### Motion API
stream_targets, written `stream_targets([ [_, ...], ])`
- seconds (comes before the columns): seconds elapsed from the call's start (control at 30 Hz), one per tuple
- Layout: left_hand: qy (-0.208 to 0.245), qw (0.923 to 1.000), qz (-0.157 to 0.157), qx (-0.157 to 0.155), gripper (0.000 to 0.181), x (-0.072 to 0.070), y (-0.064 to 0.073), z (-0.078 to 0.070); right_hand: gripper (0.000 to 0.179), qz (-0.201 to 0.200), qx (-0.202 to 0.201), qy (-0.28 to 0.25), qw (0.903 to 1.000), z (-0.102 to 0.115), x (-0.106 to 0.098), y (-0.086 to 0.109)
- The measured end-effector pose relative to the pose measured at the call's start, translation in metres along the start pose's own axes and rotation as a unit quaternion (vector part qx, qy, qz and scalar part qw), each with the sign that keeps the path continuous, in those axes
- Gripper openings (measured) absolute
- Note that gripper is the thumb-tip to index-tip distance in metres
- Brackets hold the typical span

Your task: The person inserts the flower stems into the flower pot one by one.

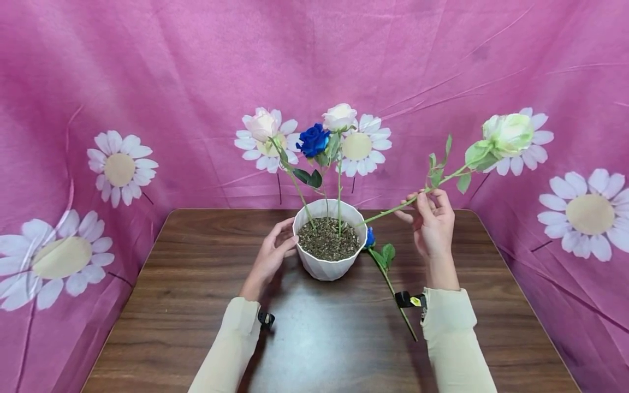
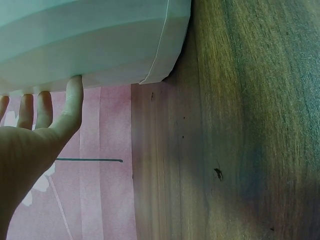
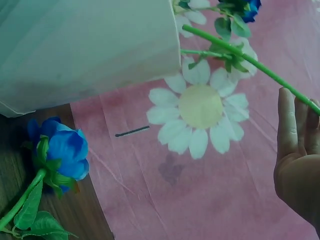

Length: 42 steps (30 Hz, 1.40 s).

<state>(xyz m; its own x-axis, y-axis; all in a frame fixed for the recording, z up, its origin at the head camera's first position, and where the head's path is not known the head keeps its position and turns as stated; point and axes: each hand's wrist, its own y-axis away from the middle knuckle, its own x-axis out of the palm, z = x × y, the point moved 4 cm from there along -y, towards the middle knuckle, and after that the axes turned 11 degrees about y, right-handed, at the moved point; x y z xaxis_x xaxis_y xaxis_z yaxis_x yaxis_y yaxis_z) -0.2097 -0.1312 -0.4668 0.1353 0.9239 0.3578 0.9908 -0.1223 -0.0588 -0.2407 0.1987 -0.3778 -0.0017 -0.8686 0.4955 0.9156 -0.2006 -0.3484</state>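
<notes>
A white faceted pot (image 1: pixel 326 268) filled with dark, coarse soil (image 1: pixel 328 240) stands on the table. My left hand (image 1: pixel 272 254) rests against its left side, fingertips touching the wall, as the left wrist view also shows. Between thumb and fingers, my right hand (image 1: pixel 433 221) pinches the stem of a pale green-white rose (image 1: pixel 508 134). That rose slants, its bloom up at the right and its lower stem end (image 3: pixel 186 28) by the pot's right rim. Upright in the soil are two pale pink-white roses, one left (image 1: pixel 262 124) and one right (image 1: pixel 340 116), with a blue rose (image 1: pixel 313 140) between them.
Right of the pot, another blue rose (image 3: pixel 62 152) lies on the wooden table (image 1: pixel 196 322), its stem (image 1: pixel 393 289) running toward the front beside my right wrist. A pink cloth (image 1: pixel 196 82) printed with white daisies hangs behind and at both sides.
</notes>
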Motion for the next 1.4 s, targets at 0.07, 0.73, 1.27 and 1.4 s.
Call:
stream_targets([
  [0.07, 0.001, 1.0000, 0.001, 0.000, 0.050, 0.000, 0.000, 0.000, 0.005, 0.009, -0.007, 0.013, 0.9999, -0.002, 0.005, 0.000],
  [0.73, -0.005, 1.0000, 0.000, -0.001, 0.051, 0.000, 0.000, 0.000, 0.019, 0.091, -0.028, 0.181, 0.9790, -0.027, 0.054, 0.011],
  [1.27, -0.008, 1.0000, -0.001, 0.000, 0.051, -0.001, 0.000, 0.000, 0.004, 0.136, 0.016, 0.287, 0.9481, -0.059, 0.073, 0.015],
  [1.4, -0.006, 1.0000, -0.001, 0.001, 0.051, -0.001, 0.000, 0.000, 0.003, 0.146, 0.030, 0.297, 0.9431, -0.065, 0.078, 0.015],
])
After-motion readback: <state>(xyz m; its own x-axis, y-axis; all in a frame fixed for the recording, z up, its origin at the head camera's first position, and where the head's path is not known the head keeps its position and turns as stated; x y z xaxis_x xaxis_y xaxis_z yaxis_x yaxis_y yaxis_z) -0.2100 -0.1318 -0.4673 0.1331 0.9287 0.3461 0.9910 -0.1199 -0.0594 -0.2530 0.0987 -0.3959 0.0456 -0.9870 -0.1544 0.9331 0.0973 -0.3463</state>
